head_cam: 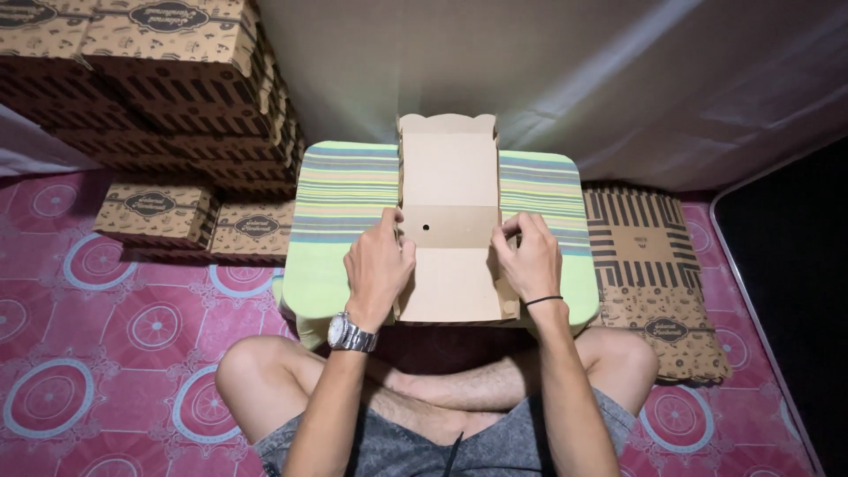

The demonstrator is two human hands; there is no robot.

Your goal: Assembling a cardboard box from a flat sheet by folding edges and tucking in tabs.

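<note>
A flat brown cardboard box blank (pixel 449 225) was gripped at both sides of its middle panel; its left edge was pinched between the thumb and curled fingers of the left hand (pixel 378 265), on whose wrist a metal watch (pixel 351 334) was worn; its right edge was held in the same way by the right hand (pixel 528 258), the fingers closed on a side flap, with a thin black band (pixel 543 300) seen round that wrist. The blank was laid lengthwise along the middle of a small table (pixel 340 212) covered in green with coloured stripes; a small round hole was seen in the middle panel, and a scalloped flap at the far end. The table was placed over the crossed legs of the seated person, on a pink floor mat (pixel 106 353) patterned with circles. A pile of unfolded printed blanks (pixel 649 283) was laid just beside the table on the right; folded boxes (pixel 159 212) were set on the mat to the left, and a tall stack of boxes (pixel 168 79) was piled behind them against a pale wall.
</note>
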